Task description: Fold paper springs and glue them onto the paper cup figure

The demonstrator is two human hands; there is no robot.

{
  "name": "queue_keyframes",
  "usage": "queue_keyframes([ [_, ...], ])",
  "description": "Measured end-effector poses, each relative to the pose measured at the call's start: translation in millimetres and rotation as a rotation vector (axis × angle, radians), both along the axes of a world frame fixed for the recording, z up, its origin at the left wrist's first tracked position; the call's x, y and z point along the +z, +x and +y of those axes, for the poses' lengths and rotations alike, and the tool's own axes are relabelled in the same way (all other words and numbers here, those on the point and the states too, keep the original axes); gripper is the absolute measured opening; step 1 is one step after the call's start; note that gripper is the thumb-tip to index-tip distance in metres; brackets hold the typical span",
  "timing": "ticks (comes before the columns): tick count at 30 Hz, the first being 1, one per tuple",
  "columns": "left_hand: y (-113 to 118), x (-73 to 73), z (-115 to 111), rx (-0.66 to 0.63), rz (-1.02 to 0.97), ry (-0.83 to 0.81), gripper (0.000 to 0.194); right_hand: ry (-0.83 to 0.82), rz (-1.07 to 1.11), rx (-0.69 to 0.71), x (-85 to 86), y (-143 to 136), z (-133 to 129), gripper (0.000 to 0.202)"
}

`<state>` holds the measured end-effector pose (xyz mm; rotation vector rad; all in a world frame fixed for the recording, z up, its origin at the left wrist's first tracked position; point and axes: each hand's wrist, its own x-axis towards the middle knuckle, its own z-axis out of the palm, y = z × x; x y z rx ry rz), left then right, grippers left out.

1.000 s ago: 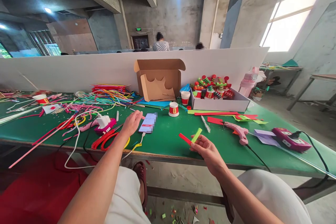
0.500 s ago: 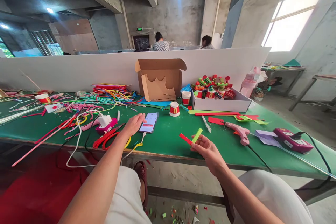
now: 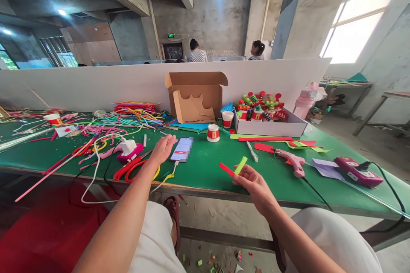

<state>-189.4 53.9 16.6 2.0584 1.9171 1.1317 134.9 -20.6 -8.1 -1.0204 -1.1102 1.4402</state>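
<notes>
My right hand (image 3: 254,185) pinches a red paper strip (image 3: 226,169) and a light green paper strip (image 3: 241,165) where their ends meet at an angle, just above the table's front edge. My left hand (image 3: 163,149) is at the left side of a lit phone (image 3: 182,149), holding nothing, with its fingers loosely bent. A white cable runs from the phone's lower end. Beyond the hands stands a small red and white paper cup (image 3: 213,133) with green coiled strips at its sides.
Red-handled scissors (image 3: 131,170) and a power socket (image 3: 130,153) lie left of my left arm. On the right are a glue gun (image 3: 291,160) and a second socket (image 3: 357,170). A box (image 3: 270,128) of finished paper figures and an open cardboard box (image 3: 197,102) stand behind.
My left hand has drawn slightly left, off the phone's edge, and its fingers have bent. My right hand and the strips have hardly moved. A person in the background has shifted.
</notes>
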Motion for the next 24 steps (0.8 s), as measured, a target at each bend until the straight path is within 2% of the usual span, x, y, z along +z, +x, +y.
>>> queue_keyframes([
  [24, -0.7, 6.2, -4.7, 0.028, -0.023, -0.029, 0.046, -0.037, 0.021, 0.005, -0.6, -1.0, -0.1, 0.052],
])
